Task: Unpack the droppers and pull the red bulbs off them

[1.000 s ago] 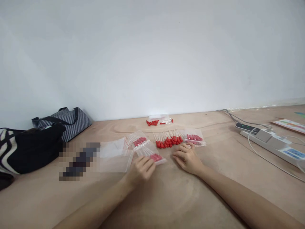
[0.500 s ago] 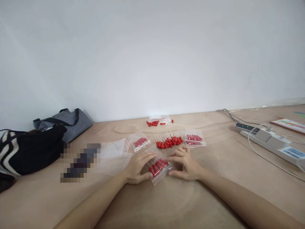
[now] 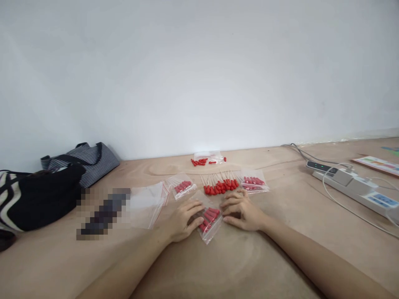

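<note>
Flat on the table in front of me lies a clear zip bag (image 3: 210, 220) with several red-tipped sticks inside, its zip end toward me. My left hand (image 3: 185, 220) rests along the bag's left side, fingers loosely extended over its upper part and thumb on the plastic near the red tips. At the right edge is my right hand (image 3: 242, 211), its fingers bent but apart, fingertips beside or touching the bag. Just beyond, a row of loose red-tipped sticks (image 3: 222, 186) lies between a filled zip bag (image 3: 183, 187) and another filled bag (image 3: 254, 181).
Empty zip bags (image 3: 146, 203) lie left, beside a pixelated dark object (image 3: 104, 214). Loose red pieces (image 3: 199, 162) lie near the wall. A black bag (image 3: 50, 193) and striped bag (image 3: 101, 162) stand far left. A power strip (image 3: 358, 187) with cables lies right.
The filled bag between my hands has turned slightly, its zip end now pointing more toward me. My left fingers have drawn back a little; my right hand has shifted slightly.
</note>
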`<state>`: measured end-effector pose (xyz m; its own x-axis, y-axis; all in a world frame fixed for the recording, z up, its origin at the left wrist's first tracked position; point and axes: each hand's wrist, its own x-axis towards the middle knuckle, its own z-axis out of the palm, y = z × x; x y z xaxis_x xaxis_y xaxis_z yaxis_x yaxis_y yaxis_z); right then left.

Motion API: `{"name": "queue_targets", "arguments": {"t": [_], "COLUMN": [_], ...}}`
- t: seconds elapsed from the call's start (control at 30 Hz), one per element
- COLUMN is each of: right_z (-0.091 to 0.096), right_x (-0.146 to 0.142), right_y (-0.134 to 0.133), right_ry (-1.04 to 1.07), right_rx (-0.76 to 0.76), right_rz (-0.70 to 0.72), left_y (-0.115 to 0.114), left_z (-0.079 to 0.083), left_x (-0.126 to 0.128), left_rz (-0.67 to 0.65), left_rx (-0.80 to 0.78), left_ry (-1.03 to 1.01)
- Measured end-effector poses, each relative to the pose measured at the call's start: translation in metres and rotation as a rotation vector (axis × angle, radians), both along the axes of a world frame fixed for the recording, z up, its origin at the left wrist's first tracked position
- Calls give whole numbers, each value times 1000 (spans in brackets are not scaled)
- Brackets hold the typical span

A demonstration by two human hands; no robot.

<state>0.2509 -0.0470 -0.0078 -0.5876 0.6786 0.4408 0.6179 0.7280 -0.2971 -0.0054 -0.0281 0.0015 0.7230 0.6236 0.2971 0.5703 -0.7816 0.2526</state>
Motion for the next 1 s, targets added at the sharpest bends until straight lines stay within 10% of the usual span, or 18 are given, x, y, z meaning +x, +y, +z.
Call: {"name": "queue_targets", "arguments": {"t": [0.37,0.73,1.0], "right_z": [-16,-7,-14], "right_x": [0,-22,-27], "right_y": [9,-10,-13], "right_ry": [132,193,271], "right_rx": [-48,-338,-381], "right_rz": [-472,-363,-350], "left_y": [-30,-36,-21], "left_z": [-2,-4,-3], "left_x": [5,17,24], "left_rz": [-21,259,143], "left_rx": [-50,31,-40], "left_ry": [-8,-83,-118]}}
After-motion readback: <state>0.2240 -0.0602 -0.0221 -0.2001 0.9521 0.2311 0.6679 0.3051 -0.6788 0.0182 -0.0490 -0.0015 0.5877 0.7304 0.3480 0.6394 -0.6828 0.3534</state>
